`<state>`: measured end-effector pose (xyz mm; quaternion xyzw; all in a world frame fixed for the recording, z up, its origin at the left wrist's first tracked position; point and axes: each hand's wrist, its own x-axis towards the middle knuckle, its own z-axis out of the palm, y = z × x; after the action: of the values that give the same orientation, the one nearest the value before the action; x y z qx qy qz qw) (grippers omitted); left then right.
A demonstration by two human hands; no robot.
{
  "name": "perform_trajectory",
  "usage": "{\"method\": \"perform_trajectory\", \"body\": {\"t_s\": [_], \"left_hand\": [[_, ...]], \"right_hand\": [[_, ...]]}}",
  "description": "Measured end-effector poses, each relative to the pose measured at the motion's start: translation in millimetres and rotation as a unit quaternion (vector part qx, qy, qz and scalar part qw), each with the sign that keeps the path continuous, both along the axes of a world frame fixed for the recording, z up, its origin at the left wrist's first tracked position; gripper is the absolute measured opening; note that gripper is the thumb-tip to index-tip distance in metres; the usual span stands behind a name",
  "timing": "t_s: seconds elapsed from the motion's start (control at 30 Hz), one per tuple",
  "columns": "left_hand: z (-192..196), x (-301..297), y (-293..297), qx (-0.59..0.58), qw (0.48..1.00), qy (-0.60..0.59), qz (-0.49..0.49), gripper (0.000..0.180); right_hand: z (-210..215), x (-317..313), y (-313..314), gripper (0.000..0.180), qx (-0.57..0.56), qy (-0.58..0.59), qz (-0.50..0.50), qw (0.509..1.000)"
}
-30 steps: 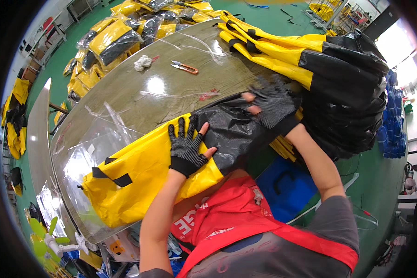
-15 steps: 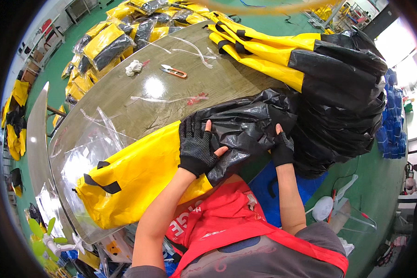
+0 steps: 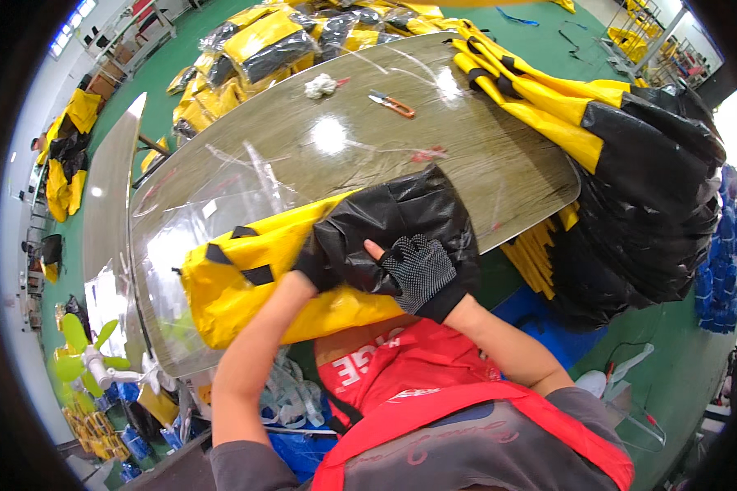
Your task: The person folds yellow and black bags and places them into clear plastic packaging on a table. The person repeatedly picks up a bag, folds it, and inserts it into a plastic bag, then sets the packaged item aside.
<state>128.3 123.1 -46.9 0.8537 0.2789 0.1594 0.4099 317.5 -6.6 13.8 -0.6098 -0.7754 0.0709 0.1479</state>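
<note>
A yellow and black bag of slick sheet material lies across the near edge of the table (image 3: 516, 176), its yellow end (image 3: 221, 307) to the left with black strap pieces. The black end (image 3: 430, 196) is folded over toward the yellow. Wearing a black fingerless glove with grey dots, my right hand (image 3: 422, 274) lies flat on this black part, fingers stretched out. My left hand (image 3: 311, 268) reaches in at the fold's left side; black material hides its fingers. Thread snips with orange handles (image 3: 395, 106) rest further back, beside a crumpled white wad (image 3: 320, 86).
More yellow and black bags (image 3: 639, 155) are draped over the table's right end. Clear plastic bags (image 3: 196, 221) lie on the left of the table. Behind it is a heap of packed bags (image 3: 270, 49). A green-bladed fan (image 3: 94, 360) stands at lower left.
The black end, which stretched to the right, is now folded back leftward over the bag. My right hand has moved left onto it, and my left hand's fingers have gone out of sight.
</note>
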Motion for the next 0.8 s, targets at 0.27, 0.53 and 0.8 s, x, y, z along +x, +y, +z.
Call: {"method": "perform_trajectory", "body": {"t_s": [0.27, 0.53, 0.8], "left_hand": [[-37.0, -292.4, 42.9, 0.317, 0.802, 0.210, 0.461, 0.074], [35.5, -259.3, 43.3, -0.318, 0.862, -0.102, 0.382, 0.059], [76.9, -278.2, 18.5, -0.423, 0.850, -0.153, 0.275, 0.056]], "right_hand": [[-13.3, -49.8, 31.9, 0.081, 0.088, 0.012, -0.010, 0.996], [-46.2, -77.8, 33.5, 0.075, 0.068, 0.053, -0.019, 0.996], [-32.4, -114.1, 52.5, 0.066, 0.060, 0.134, -0.066, 0.987]]}}
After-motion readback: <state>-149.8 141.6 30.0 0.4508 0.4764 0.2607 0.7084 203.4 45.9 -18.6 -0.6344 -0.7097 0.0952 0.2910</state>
